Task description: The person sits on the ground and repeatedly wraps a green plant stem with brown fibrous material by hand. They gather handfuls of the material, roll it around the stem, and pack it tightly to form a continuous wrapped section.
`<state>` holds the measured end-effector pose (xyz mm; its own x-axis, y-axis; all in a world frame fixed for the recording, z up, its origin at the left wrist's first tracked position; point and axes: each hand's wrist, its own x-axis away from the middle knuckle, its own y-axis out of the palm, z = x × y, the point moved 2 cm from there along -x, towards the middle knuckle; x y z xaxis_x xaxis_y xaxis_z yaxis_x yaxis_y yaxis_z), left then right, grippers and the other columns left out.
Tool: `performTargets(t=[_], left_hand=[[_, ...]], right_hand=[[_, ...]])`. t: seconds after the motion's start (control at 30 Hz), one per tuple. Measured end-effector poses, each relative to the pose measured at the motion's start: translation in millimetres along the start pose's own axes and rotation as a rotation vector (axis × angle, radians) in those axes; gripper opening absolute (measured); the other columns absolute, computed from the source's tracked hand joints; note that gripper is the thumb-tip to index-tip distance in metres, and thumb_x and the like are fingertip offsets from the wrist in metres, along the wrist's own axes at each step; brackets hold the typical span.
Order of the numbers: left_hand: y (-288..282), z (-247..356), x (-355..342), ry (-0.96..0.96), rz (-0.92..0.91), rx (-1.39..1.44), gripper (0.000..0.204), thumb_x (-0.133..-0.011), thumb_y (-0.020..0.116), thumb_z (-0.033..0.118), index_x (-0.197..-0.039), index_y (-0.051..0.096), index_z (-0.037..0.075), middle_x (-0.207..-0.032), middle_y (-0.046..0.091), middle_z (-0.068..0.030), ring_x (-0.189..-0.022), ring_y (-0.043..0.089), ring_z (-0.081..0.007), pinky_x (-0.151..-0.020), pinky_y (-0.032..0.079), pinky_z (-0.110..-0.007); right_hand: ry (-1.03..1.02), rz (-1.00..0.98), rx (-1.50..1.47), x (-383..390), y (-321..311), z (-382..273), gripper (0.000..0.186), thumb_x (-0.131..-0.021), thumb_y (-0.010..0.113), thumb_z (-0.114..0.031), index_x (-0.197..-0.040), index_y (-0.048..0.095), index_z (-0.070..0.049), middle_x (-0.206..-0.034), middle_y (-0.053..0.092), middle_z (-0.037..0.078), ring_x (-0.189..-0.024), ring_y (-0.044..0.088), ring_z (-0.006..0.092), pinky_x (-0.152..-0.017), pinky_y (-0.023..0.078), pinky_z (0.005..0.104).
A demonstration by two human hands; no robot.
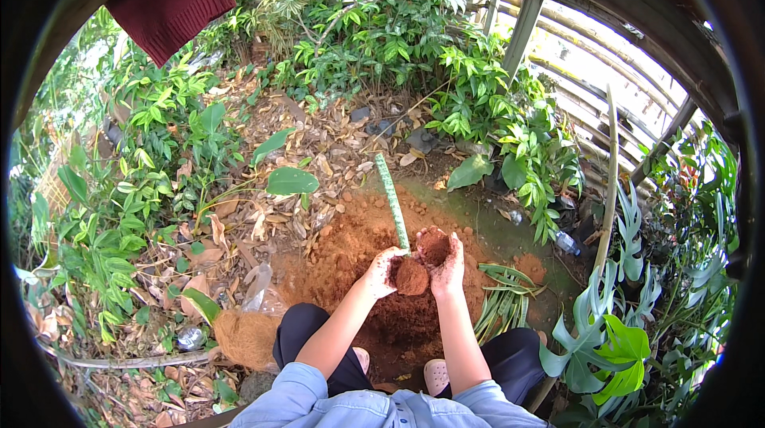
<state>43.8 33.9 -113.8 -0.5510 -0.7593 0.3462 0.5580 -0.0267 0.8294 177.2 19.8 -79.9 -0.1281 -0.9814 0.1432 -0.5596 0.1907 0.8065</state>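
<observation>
Head view, just cupping clumps of soil in a half-curled left grip and a half-curled right grip, close to a speckled leaf.

The lower end of the long patterned leaf is hidden by soil. 2 shoes are partly covered by clothing; the shirt and maroon cloth are cut off.
</observation>
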Motion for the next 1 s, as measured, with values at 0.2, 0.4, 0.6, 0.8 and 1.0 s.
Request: performTargets(t=[0.2,0.4,0.6,0.8,1.0], left_hand=[[1,0,-1,-0.021,-0.065,0.113,0.014,-0.082,0.054,0.018,-0.092,0.055,0.008,-0.08,0.06,-0.0074,-0.074,0.062,-0.0225,-0.072,0.053,-0.04],[-9,0,-5,-0.08,-0.053,0.106,0.022,-0.08,0.055,0.025,-0.092,0.057,0.007,-0.085,0.063,-0.009,-0.079,0.064,-0.0261,-0.081,0.051,-0.05],[-5,-3,-3,-0.047,-0.044,0.025,0.015,-0.081,0.056,0.021,-0.091,0.054,0.01,-0.086,0.06,-0.0072,-0.079,0.063,-0.0233,-0.072,0.053,-0.044],[5,-3,0,-0.026,0.092,-0.141,0.027,-0.084,0.054,0.033,-0.098,0.056,0.01,-0.098,0.06,-0.0098,-0.094,0.061,-0.0247,-0.083,0.049,-0.046],[5,-5,1,-0.146,0.133,-0.108,0.073,-0.084,0.044,0.061,-0.124,0.047,0.001,-0.126,0.05,-0.0163,-0.114,0.052,-0.0283,-0.097,0.041,-0.048]], right_hand=[[0.058,-0.071,0.03,-9,-4,10,0.044,-0.093,0.039,-0.039,-0.106,0.055,0.0,-0.101,0.062,0.016,-0.093,0.06,0.0288,-0.079,0.048,0.0387],[-0.002,-0.049,0.096,-11,-12,21,0.04,-0.094,0.041,-0.035,-0.102,0.058,0.0,-0.099,0.064,0.014,-0.092,0.061,0.0255,-0.085,0.046,0.0391],[0.014,0.001,0.051,-9,-10,20,0.044,-0.094,0.037,-0.036,-0.103,0.055,0.003,-0.099,0.063,0.017,-0.096,0.06,0.0297,-0.089,0.045,0.0408],[0.02,-0.093,0.065,-8,-2,12,0.04,-0.095,0.039,-0.032,-0.104,0.056,0.002,-0.099,0.063,0.018,-0.095,0.061,0.0283,-0.088,0.046,0.0403],[0.027,-0.103,0.205,-5,-3,11,0.041,-0.095,0.04,-0.033,-0.1,0.059,0.003,-0.096,0.065,0.015,-0.091,0.061,0.0244,-0.087,0.045,0.0364]])
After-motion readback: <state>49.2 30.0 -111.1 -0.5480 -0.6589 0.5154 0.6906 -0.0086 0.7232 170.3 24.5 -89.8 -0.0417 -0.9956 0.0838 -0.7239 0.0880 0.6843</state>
